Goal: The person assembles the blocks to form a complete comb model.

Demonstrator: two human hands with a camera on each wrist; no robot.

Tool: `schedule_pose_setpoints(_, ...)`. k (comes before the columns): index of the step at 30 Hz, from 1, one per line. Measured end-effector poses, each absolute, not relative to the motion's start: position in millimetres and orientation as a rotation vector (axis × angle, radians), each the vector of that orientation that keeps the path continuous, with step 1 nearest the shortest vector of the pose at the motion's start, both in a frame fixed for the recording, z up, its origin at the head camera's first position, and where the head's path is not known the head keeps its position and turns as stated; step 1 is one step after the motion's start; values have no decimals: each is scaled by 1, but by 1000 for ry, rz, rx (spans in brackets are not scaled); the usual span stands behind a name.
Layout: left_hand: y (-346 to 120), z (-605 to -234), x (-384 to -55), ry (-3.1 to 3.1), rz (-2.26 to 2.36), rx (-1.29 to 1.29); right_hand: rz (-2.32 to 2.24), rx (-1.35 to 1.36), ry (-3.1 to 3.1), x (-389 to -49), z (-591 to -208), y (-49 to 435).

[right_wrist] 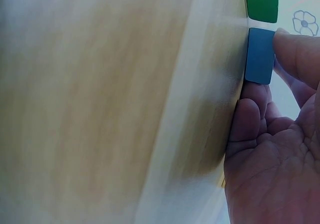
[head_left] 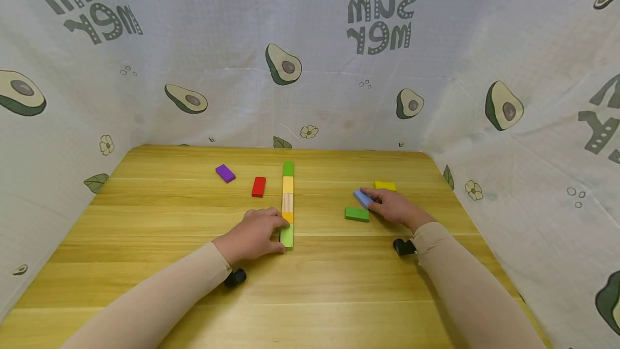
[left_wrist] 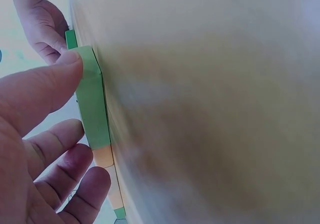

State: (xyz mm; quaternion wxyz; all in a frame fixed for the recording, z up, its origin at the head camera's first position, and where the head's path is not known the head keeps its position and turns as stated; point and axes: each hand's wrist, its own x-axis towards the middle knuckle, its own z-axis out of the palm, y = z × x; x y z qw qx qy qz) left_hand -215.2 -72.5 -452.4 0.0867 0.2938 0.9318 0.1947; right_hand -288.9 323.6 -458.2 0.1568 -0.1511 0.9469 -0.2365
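Note:
A straight row of wooden blocks (head_left: 288, 202) runs away from me on the table, with a light green block (head_left: 287, 238) at its near end. My left hand (head_left: 255, 235) holds that block from the left, thumb at its near end; in the left wrist view the thumb touches the light green block (left_wrist: 93, 101) and the other fingers lie beside the row. To the right, my right hand (head_left: 394, 208) pinches a blue block (head_left: 362, 198) between thumb and fingers. A green block (head_left: 357, 214) lies just nearer, and a yellow block (head_left: 385, 185) lies partly behind the hand.
Left of the row lie a red block (head_left: 259, 187) and, farther off, a purple block (head_left: 225, 173). The wooden table (head_left: 310, 295) ends at a white patterned cloth (head_left: 232, 69) hanging at the back and sides.

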Motion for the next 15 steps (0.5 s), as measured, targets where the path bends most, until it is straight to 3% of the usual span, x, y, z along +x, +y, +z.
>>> schedule_pose_setpoints(15, -74, -452, -215, 2780, 561, 871, -675, -438, 2711, -288, -457, 323)
